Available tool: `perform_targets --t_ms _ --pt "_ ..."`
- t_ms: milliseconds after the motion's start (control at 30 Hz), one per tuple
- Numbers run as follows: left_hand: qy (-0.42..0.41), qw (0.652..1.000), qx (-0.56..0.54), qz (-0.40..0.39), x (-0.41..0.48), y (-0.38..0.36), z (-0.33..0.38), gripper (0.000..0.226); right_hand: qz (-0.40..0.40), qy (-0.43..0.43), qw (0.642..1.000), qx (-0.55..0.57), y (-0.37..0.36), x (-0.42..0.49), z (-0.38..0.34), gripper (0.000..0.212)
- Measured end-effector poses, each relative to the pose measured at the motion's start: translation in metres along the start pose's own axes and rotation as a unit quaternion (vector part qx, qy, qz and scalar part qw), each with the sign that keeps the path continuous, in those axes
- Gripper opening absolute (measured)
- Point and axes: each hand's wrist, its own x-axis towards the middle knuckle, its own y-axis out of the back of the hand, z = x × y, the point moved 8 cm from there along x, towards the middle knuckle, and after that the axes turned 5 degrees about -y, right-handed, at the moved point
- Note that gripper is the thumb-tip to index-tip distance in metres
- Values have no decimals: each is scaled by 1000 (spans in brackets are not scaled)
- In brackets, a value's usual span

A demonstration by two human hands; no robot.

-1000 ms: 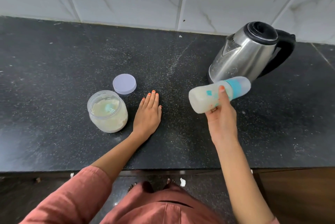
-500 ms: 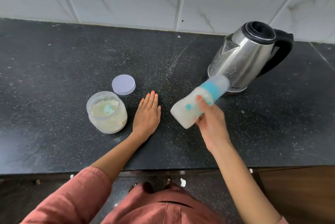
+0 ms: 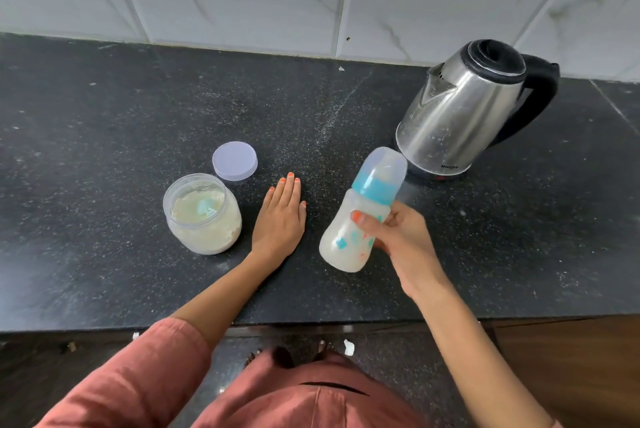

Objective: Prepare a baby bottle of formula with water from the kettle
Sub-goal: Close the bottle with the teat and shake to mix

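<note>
Since the translucent, teal-collared plastic baby bottle (image 3: 341, 244), held tilted above the black speckled desk (image 3: 104, 150) by the curled right hand (image 3: 401, 244), is filled with milky formula (image 3: 337, 256), it is judged weighty, smooth and best gripped mid-body, while the flat, empty left hand (image 3: 280, 219) is rested beside the open clear jar (image 3: 204, 185) of powder (image 3: 207, 237).
</note>
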Motion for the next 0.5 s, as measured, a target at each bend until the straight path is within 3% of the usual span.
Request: perform_targets --t_ms 167,233,367,433,500 --pt "-4 1000 0 7 -1 1 0 51 96 45 962 251 28 14 -18 14" --pt "-2 1000 0 4 -1 0 0 51 76 29 977 198 19 12 -11 13" --pt "0 1000 -2 -3 0 0 -1 51 -11 -13 1000 -21 -5 0 5 19" --pt "-1 1000 -5 -1 -1 0 0 51 18 8 998 54 5 4 -4 27" --pt "-3 1000 -2 3 -1 0 0 51 72 34 978 192 20 11 -13 23"
